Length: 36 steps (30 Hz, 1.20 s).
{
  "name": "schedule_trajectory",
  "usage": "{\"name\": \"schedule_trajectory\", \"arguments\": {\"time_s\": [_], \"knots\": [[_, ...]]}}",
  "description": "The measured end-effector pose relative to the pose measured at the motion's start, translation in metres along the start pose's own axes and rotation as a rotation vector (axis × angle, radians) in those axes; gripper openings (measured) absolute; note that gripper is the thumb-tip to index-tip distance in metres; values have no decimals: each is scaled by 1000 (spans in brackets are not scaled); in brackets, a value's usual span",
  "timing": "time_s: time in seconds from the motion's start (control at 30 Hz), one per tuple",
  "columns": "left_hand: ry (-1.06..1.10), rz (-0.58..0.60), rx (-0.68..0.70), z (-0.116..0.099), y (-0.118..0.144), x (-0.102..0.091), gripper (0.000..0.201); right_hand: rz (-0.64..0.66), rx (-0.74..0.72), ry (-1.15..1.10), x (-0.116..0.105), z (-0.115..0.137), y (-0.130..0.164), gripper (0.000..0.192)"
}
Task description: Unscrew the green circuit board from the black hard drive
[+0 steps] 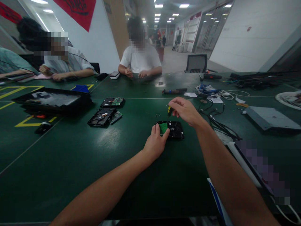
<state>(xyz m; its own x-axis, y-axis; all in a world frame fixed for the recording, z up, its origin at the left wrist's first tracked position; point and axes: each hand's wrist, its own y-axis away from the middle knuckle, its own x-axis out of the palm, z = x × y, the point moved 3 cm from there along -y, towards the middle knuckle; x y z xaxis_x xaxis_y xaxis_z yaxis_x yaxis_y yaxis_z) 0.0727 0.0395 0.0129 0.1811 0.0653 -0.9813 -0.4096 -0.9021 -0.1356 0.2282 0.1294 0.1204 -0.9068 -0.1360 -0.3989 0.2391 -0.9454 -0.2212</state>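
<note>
Your right grip (184,110) was closed on the screwdriver (169,110), your left grip (156,143) lay spread over the drive (176,129) on the table (127,141), and a tilted push could've skidded the tip into the board (163,127).

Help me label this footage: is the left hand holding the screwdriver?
No, the right hand holds the yellow-and-black screwdriver, while the left hand touches the hard drive.

Surface (127,188) dark green, yellow tape lines (25,124) at left. Hard drive (176,128) black; its circuit board (163,127) bright green. Screwdriver handle (169,110) yellow and black. Tray (47,107) black, greyish inside. Banner (86,18) red with black lettering. Co-worker's T-shirt (141,59) plain white. Cable bundle (208,89) blue and white.
</note>
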Motion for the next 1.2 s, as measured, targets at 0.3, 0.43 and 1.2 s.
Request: {"name": "schedule_trajectory", "arguments": {"time_s": [0.3,0.43,1.2], "knots": [[-1,-3,1,0,0,1,60,29,32,-129,4,4,-1,24],[-5,1,7,0,-1,1,59,10,34,-84,2,5,-1,24],[3,6,3,1,-1,2,61,-35,-14,22,-2,1,-2,23]]}}
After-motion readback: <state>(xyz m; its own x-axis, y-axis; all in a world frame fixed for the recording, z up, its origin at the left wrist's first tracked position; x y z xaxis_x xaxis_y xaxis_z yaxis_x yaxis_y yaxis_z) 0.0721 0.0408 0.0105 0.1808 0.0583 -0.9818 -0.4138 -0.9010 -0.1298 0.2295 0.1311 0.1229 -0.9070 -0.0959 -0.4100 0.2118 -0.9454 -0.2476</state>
